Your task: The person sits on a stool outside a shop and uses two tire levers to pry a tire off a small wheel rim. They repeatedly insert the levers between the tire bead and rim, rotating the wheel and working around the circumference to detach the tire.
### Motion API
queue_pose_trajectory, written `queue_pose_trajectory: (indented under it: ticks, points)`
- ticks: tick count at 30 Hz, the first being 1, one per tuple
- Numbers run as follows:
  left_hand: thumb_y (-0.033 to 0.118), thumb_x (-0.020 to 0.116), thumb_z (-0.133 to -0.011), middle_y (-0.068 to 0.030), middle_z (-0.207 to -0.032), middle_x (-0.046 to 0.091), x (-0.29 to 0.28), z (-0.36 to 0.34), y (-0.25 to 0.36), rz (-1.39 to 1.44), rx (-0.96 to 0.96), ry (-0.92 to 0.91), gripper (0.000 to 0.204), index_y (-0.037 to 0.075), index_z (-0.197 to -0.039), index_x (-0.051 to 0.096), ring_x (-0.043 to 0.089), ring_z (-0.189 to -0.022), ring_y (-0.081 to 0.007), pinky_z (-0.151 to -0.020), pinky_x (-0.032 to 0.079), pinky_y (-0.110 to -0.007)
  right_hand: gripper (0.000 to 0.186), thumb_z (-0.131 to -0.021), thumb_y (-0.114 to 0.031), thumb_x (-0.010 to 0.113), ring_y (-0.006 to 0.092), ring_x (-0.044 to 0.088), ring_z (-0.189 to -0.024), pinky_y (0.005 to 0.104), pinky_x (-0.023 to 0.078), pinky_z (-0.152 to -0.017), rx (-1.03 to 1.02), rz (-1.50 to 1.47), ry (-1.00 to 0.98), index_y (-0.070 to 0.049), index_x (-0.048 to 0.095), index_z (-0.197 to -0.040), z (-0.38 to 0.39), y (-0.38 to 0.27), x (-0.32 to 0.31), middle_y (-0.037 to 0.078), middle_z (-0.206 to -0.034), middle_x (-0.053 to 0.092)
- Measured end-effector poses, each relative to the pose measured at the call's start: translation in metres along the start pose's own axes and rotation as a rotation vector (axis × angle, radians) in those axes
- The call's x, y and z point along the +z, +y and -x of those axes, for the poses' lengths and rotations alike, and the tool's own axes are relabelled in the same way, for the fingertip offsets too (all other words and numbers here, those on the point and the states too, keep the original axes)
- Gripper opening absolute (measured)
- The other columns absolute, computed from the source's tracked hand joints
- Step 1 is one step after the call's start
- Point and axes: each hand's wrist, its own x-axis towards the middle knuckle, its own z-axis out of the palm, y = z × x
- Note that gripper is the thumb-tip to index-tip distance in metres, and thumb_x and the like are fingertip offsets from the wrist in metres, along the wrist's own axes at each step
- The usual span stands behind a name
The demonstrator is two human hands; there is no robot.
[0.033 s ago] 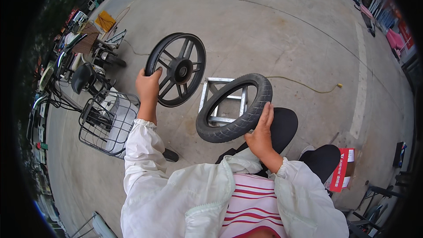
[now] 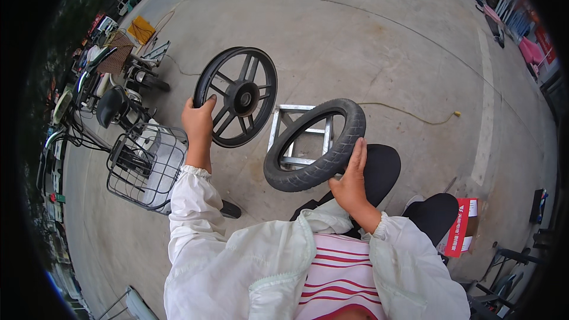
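Note:
Raised to the left of centre is a black spoked wheel rim (image 2: 243,98), bare of any tyre. My left hand (image 2: 198,118) is closed on its lower left edge, the thumb over the lip. A black rubber tyre (image 2: 308,176) with a grooved tread tilts in front of my right knee. My right hand (image 2: 354,184) grips its right side, thumb below and fingers lying along the tread. Behind the tyre stands a square silver metal frame (image 2: 294,108), partly hidden by it. Rim and tyre are apart from each other.
An electric scooter with a wire basket (image 2: 142,166) stands close by my left arm. More bikes and a yellow box (image 2: 141,29) are farther left. A yellow hose (image 2: 415,116) crosses the concrete floor. An opened red and white carton (image 2: 461,228) lies at my right.
The rim in my left hand has dropped very slightly and turned a little. My right hand and the tyre have hardly moved.

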Motion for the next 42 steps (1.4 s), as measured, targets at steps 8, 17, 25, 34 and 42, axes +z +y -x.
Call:
queue_pose_trajectory:
  ticks: [8,17,25,34,42]
  points:
    - [0.022,0.076,-0.079,0.0047,-0.058,0.046,-0.004,0.056,-0.035,0.344,-0.246,-0.047,0.026,0.008,-0.074,0.054,0.038,-0.049,-0.0058,-0.046,0.028,-0.024,0.089,-0.090,0.002,0.059,0.0246,0.054,-0.118,0.0287,0.048,-0.093,0.342,-0.746,-0.047,0.000,-0.006,-0.151,-0.004,-0.017,0.002,0.023,-0.146,0.030]
    - [0.021,0.078,-0.077,0.0021,-0.063,0.051,0.029,0.075,-0.058,0.343,-0.301,-0.045,0.026,0.004,-0.077,0.058,0.043,-0.053,-0.0082,-0.049,0.034,-0.026,0.037,-0.095,-0.020,0.062,0.0215,0.062,-0.105,0.0367,0.052,-0.088,0.683,-1.100,-0.379,0.001,0.048,-0.122,-0.004,0.011,-0.001,0.012,-0.116,0.061]
    - [0.030,0.080,-0.073,-0.0052,-0.067,0.060,0.052,0.080,-0.021,0.082,-0.120,-0.118,0.036,0.000,-0.078,0.060,0.052,-0.061,-0.0134,-0.058,0.043,-0.032,0.043,-0.095,-0.020,0.063,0.0192,0.061,-0.106,0.0362,0.051,-0.089,0.559,-1.150,-0.389,-0.001,0.041,-0.126,-0.012,0.007,0.014,0.011,-0.119,0.060]
    - [0.026,0.081,-0.071,-0.0065,-0.066,0.060,0.079,0.063,-0.002,-0.065,0.039,-0.300,0.034,-0.001,-0.077,0.061,0.053,-0.059,-0.0128,-0.056,0.044,-0.031,0.046,-0.095,-0.023,0.063,0.0179,0.063,-0.101,0.0311,0.052,-0.086,0.262,-1.051,-0.425,0.006,0.040,-0.122,-0.102,-0.052,0.022,0.016,-0.113,0.063]
    - [0.027,0.082,-0.075,0.0014,-0.060,0.051,0.085,0.055,-0.010,0.141,-0.214,-0.401,0.032,0.007,-0.074,0.056,0.041,-0.049,-0.0079,-0.046,0.032,-0.025,0.056,-0.095,-0.027,0.061,0.0178,0.060,-0.099,0.0308,0.051,-0.085,0.375,-1.118,-0.264,0.008,0.032,-0.128,-0.110,-0.036,0.029,0.014,-0.110,0.058]
